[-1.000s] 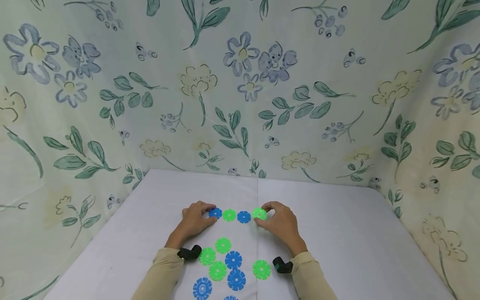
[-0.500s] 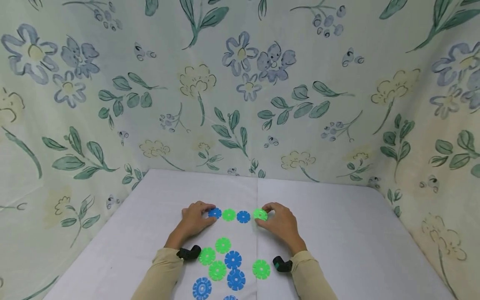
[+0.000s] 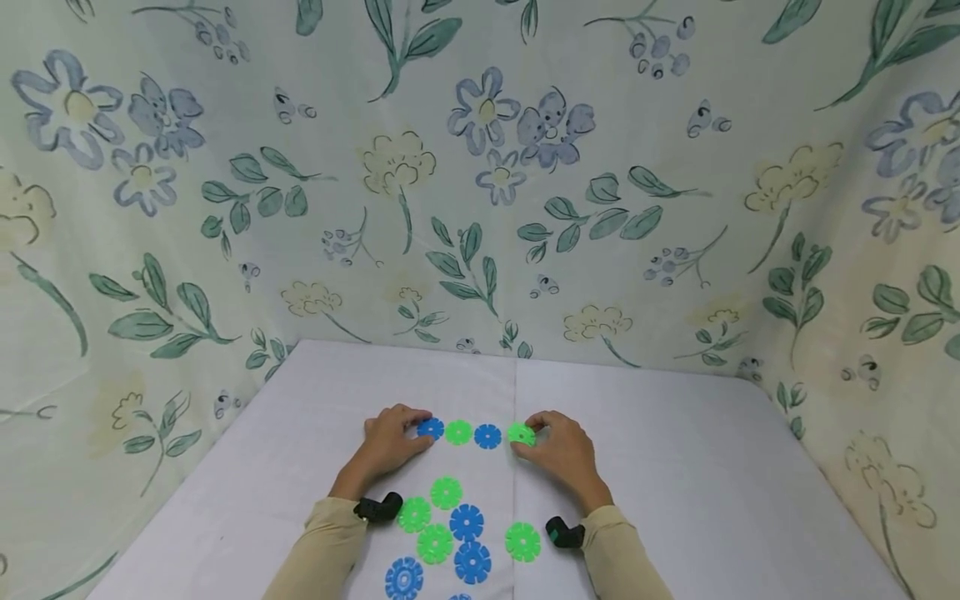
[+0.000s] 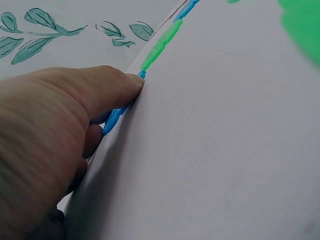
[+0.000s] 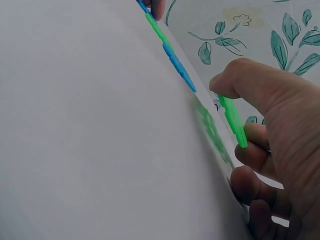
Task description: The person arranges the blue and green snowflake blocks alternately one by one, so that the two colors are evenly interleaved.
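Near the far part of the table is a row of notched plastic discs. My left hand (image 3: 392,437) holds the blue disc (image 3: 431,429) at the row's left end between thumb and fingers. To its right lie a green disc (image 3: 458,432) and another blue disc (image 3: 487,436), edge to edge or nearly so. Thumb and fingers of my right hand (image 3: 562,450) pinch a green disc (image 3: 521,434) just right of that blue one, with a small gap between. In the right wrist view this pinched green disc (image 5: 233,121) is raised off the table, above its green reflection.
Closer to me lie several loose discs, among them a green disc (image 3: 434,543), a blue disc (image 3: 472,562) and a lone green disc (image 3: 522,542). A white cloth covers the table (image 3: 675,467). Floral curtain (image 3: 480,250) hangs behind it and at the sides.
The green disc in my right hand has shifted slightly right and towards me, and looks more tilted. My left hand and the other discs hold their places.
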Demonstrator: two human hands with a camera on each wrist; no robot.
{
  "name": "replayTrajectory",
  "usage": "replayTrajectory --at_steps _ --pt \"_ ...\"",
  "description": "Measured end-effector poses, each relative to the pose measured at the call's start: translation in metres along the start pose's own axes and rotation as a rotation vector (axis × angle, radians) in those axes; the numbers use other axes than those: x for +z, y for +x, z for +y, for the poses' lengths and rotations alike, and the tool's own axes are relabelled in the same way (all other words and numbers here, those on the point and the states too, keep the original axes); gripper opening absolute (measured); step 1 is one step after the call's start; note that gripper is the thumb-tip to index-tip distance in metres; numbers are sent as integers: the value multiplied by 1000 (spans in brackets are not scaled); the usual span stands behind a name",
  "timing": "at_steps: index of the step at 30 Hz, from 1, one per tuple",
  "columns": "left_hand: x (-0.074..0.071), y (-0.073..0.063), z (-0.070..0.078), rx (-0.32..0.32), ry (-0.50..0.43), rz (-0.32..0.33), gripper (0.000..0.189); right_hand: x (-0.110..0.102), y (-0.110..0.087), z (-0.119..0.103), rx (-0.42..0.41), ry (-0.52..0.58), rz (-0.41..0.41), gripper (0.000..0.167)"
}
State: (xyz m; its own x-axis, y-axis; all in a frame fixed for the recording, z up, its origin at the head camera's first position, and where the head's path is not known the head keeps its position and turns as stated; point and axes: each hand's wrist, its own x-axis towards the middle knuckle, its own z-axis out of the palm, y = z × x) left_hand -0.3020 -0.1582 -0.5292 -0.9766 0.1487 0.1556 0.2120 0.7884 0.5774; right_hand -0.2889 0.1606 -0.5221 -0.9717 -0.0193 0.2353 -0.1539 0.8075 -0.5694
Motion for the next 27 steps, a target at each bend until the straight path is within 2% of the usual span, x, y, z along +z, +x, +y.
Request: replayTrajectory --at_steps 12,27 --pt "1 0 -2 -15 -5 -7 40 2 0 0 -16 -57 -29 37" --pt "1 0 -1 -5 1 9 40 7 2 3 -6 -99 -17 40"
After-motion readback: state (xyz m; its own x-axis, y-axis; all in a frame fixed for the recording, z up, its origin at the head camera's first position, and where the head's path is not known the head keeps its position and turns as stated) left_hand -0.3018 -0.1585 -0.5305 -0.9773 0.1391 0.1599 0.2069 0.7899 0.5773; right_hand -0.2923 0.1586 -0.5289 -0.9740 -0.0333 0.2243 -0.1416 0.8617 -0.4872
